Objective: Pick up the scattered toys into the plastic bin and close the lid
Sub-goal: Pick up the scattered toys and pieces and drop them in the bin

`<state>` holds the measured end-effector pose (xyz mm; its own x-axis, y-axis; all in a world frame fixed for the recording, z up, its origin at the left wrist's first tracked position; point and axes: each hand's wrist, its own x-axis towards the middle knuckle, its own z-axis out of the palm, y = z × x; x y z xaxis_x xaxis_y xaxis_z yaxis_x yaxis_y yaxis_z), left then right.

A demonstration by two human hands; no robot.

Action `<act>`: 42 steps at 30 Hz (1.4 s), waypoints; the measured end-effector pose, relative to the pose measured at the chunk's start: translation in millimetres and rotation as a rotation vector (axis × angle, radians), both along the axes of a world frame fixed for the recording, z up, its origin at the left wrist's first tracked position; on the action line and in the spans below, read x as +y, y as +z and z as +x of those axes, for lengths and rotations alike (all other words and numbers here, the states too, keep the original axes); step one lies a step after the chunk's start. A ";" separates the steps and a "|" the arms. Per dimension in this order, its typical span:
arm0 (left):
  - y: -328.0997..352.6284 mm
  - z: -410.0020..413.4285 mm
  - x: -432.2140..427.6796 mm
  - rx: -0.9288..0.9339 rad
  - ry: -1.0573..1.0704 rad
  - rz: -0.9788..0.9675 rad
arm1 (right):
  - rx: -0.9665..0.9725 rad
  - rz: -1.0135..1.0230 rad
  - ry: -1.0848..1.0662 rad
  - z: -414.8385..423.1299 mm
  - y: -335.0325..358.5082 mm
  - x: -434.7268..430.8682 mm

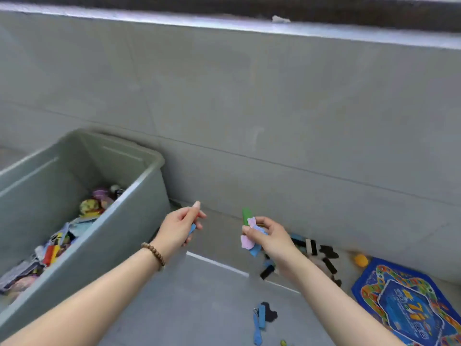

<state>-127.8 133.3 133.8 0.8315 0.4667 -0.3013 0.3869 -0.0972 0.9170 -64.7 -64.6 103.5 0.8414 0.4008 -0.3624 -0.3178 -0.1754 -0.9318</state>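
Grey-green plastic bin [119,240] stands open-topped, toys [57,245] heaped inside; your left hand [178,228] pinches a blue piece [192,229]; your right hand [270,236], apart, clutches pink, blue and green pieces [249,237].

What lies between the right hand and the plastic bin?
Head view: the left hand, pinching a blue piece, lies between the plastic bin and the right hand, which grips several toy pieces.

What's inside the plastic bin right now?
The plastic bin holds a jumbled pile of colourful toys, among them a round yellow piece. Its near wall hides the lower pile.
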 end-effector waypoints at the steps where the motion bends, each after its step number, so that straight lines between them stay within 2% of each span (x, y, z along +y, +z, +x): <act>1: 12.8 -10.7 28.1 -0.023 0.036 0.044 | -0.014 0.012 0.045 -2.4 11.5 32.1; 4: 29.5 -52.8 109.4 -0.018 0.181 0.096 | -0.007 0.037 0.167 -18.3 36.8 128.3; 8: 15.4 -110.6 199.1 0.177 0.338 0.083 | 0.021 0.041 0.339 -42.0 48.4 240.0; 11: -1.7 -133.8 247.8 0.191 0.467 -0.058 | 0.011 -0.014 0.422 -48.8 44.9 304.3; 14: -9.4 -138.5 278.4 0.115 0.563 -0.207 | -0.063 -0.055 0.362 -45.2 37.4 343.5; 16: -12.8 -141.6 288.6 0.227 0.522 -0.058 | -0.161 -0.115 0.365 -42.2 35.2 347.4; 19: -24.6 -146.4 294.5 0.371 0.422 0.200 | -0.335 -0.171 0.427 -35.9 31.4 329.0; 22: -28.6 -140.2 285.0 0.416 0.289 0.288 | -0.441 -0.254 0.473 -24.6 29.1 296.1; 25: -23.9 -122.4 259.0 0.376 0.168 0.395 | -0.458 -0.336 0.443 -10.7 26.8 252.9; 31: -7.6 -65.2 168.7 0.128 -0.061 0.737 | -0.337 -0.486 0.296 5.7 4.4 132.1; 35: -25.1 -31.7 96.7 0.040 -0.219 0.732 | -0.232 -0.560 0.186 9.6 -28.7 42.3; 42: -122.4 -3.5 -8.0 0.328 -0.496 0.569 | 0.007 -0.618 0.045 -9.7 -112.2 -87.9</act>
